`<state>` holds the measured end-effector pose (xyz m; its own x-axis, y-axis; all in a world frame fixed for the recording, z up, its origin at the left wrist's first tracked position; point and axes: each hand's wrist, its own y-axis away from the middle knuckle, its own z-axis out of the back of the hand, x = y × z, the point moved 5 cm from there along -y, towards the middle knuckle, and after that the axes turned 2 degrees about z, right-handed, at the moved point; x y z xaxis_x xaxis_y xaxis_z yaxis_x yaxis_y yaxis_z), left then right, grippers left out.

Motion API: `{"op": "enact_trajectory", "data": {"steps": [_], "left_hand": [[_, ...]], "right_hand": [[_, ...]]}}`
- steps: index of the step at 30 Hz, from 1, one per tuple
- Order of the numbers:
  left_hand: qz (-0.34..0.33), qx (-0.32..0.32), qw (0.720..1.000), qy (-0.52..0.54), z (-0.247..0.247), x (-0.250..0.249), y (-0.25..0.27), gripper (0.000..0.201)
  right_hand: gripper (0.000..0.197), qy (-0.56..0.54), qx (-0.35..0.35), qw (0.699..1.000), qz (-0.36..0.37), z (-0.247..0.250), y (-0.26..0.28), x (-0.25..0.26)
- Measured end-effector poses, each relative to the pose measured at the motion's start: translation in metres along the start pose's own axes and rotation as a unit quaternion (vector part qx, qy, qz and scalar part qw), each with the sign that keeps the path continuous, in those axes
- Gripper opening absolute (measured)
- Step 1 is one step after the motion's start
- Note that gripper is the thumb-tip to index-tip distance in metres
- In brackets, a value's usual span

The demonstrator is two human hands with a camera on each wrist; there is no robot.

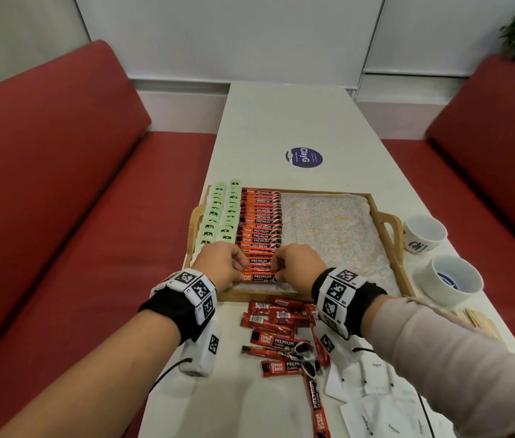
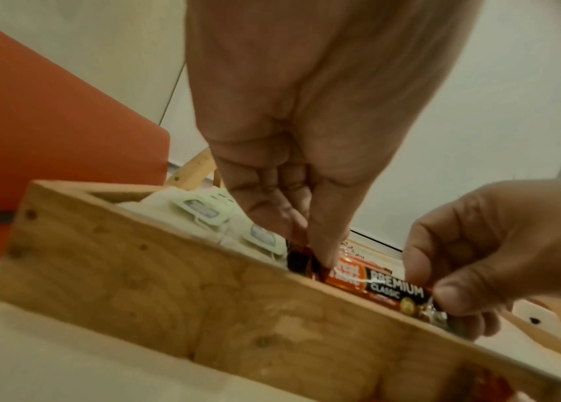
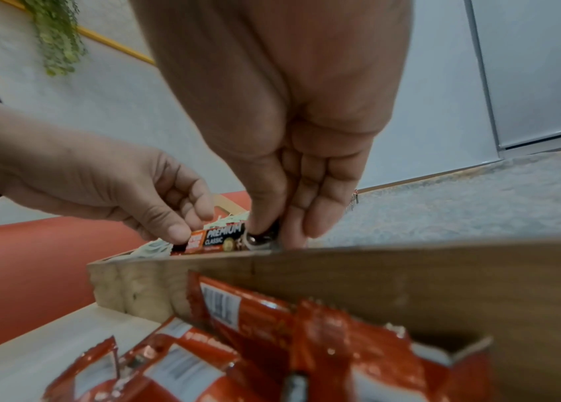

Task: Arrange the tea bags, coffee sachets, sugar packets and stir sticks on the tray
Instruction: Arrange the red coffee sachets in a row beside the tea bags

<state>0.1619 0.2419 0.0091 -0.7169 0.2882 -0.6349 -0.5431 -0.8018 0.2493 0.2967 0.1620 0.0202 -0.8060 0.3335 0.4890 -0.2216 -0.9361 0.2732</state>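
Laying down one more coffee sachet (image 1: pixel 257 277) at the near end of the red row, low in the middle of the head view, inside the wooden tray (image 1: pixel 388 222). Pinched at both ends by left hand (image 1: pixel 223 263) and right hand (image 1: pixel 297 265). Next, probably: letting go, then grabbing from the loose sachets (image 1: pixel 281 330) lower down. Sugar packets (image 1: pixel 373 403), bottom right, not yet placed.

Coffee sachets halfway onto the tray

Wooden tray (image 1: pixel 388 216) holding two columns of green-tagged tea bags (image 1: pixel 223 213) at left, then a neat overlapping row of red coffee sachets (image 1: pixel 260 226); nearest sachet (image 1: pixel 257 277) pinched at both ends. Loose sachets (image 1: pixel 281 336), white sugar packets (image 1: pixel 376 403), stir sticks (image 1: pixel 479 319) lying on worktop (image 1: pixel 281 121).
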Motion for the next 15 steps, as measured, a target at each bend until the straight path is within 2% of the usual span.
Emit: {"op": "enact_trajectory", "data": {"steps": [7, 11, 15], "left_hand": [[-0.008, 0.017, 0.999, -0.039, -0.003, -0.001, -0.004, 0.024], [-0.022, 0.025, 0.997, -0.063, -0.003, -0.004, -0.006, 0.028], [-0.029, 0.036, 0.997, -0.057, -0.003, -0.004, -0.007, 0.029]], "right_hand": [[0.021, 0.038, 0.002, 0.999, 0.001, -0.002, -0.007, -0.001], [0.033, 0.056, -0.006, 0.998, 0.006, -0.005, -0.01, -0.002], [0.031, 0.061, 0.001, 0.998, 0.007, -0.005, -0.011, -0.001]]}}
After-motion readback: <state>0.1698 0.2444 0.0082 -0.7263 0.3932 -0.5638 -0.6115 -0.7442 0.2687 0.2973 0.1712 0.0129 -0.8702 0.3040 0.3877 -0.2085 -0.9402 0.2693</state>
